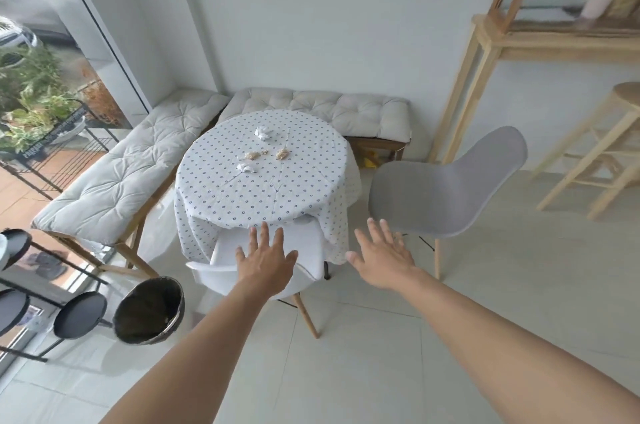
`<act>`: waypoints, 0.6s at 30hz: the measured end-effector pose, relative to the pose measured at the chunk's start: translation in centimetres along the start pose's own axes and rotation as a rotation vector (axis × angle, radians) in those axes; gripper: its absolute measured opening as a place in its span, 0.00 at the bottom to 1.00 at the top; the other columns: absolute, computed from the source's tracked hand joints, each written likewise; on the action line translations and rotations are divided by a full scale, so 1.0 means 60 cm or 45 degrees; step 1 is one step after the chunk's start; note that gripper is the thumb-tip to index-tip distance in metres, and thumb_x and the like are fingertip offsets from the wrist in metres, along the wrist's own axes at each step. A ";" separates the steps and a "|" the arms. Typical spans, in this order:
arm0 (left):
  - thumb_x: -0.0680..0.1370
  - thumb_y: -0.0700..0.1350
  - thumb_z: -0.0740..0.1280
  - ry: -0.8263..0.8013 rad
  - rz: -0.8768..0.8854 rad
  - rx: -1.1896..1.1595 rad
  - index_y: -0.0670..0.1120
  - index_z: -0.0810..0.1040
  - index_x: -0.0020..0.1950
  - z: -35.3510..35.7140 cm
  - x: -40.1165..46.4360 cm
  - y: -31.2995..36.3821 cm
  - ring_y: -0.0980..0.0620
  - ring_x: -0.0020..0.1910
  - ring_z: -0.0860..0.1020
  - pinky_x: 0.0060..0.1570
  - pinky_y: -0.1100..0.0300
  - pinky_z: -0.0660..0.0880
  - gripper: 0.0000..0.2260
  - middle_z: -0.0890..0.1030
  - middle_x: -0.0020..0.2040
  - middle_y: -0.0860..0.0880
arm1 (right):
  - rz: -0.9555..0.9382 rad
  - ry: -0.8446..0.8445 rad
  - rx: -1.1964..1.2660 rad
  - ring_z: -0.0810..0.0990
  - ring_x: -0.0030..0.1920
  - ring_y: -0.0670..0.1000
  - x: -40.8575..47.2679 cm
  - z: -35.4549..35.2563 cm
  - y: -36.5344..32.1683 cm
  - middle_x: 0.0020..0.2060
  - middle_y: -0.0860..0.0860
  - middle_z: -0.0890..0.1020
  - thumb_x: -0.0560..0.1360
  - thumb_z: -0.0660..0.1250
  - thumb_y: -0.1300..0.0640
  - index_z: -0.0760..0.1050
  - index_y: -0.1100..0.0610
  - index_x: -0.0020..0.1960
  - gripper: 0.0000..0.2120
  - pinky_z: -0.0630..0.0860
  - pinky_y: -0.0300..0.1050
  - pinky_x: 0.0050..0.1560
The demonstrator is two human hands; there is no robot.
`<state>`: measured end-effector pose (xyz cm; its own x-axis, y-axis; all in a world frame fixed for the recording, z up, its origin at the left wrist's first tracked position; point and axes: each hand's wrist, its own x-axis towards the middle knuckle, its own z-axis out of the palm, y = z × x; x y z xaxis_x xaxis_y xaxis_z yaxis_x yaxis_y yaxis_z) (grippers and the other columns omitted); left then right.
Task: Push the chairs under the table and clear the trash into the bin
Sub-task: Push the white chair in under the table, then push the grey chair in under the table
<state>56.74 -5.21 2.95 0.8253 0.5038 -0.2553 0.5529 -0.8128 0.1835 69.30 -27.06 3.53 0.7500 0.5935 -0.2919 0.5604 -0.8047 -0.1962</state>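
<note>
Both hands, left [266, 259] and right [382, 259], spread wide, empty; grey chair [446, 195] looks light, stiff: push its backrest

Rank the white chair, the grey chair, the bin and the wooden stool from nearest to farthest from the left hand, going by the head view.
1. White chair: directly under the left hand, part-way under the table.
2. Grey chair: to the right, standing out from the table.
3. Bin: low on the left; too close to call against the grey chair.
4. Wooden stool: far right.
</note>
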 end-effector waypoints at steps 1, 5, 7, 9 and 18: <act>0.85 0.61 0.52 0.002 0.034 0.001 0.51 0.48 0.84 -0.009 -0.001 0.043 0.42 0.83 0.40 0.78 0.33 0.47 0.31 0.40 0.85 0.45 | 0.015 0.005 0.000 0.37 0.81 0.60 -0.013 -0.020 0.036 0.83 0.56 0.42 0.83 0.49 0.37 0.50 0.52 0.82 0.32 0.44 0.65 0.79; 0.84 0.63 0.51 0.022 0.151 -0.006 0.52 0.45 0.84 -0.045 0.014 0.211 0.41 0.83 0.38 0.78 0.33 0.45 0.33 0.38 0.85 0.45 | 0.074 0.047 -0.005 0.38 0.81 0.59 -0.049 -0.088 0.164 0.83 0.55 0.43 0.83 0.49 0.36 0.51 0.50 0.82 0.33 0.46 0.64 0.79; 0.84 0.64 0.50 0.024 0.198 -0.005 0.52 0.44 0.84 -0.057 0.029 0.288 0.41 0.83 0.38 0.78 0.33 0.45 0.33 0.39 0.85 0.45 | 0.090 0.062 -0.015 0.39 0.81 0.59 -0.059 -0.117 0.221 0.83 0.55 0.44 0.82 0.49 0.35 0.52 0.50 0.82 0.33 0.47 0.65 0.78; 0.84 0.65 0.50 0.015 0.236 -0.016 0.52 0.44 0.84 -0.061 0.048 0.360 0.42 0.83 0.38 0.78 0.33 0.45 0.33 0.39 0.85 0.45 | 0.113 0.078 -0.017 0.39 0.81 0.59 -0.059 -0.145 0.274 0.83 0.55 0.44 0.82 0.49 0.35 0.52 0.50 0.82 0.33 0.47 0.65 0.78; 0.84 0.65 0.49 -0.119 0.280 0.004 0.52 0.42 0.84 0.005 0.188 0.578 0.42 0.82 0.36 0.78 0.34 0.44 0.34 0.37 0.84 0.45 | 0.159 0.069 -0.068 0.38 0.81 0.57 0.052 -0.235 0.493 0.83 0.54 0.43 0.82 0.49 0.35 0.50 0.49 0.82 0.33 0.46 0.64 0.78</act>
<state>85.16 -27.79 6.13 0.9114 0.2856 -0.2963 0.3607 -0.9010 0.2411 93.17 -48.76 10.01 0.8322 0.4900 -0.2596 0.4783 -0.8711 -0.1110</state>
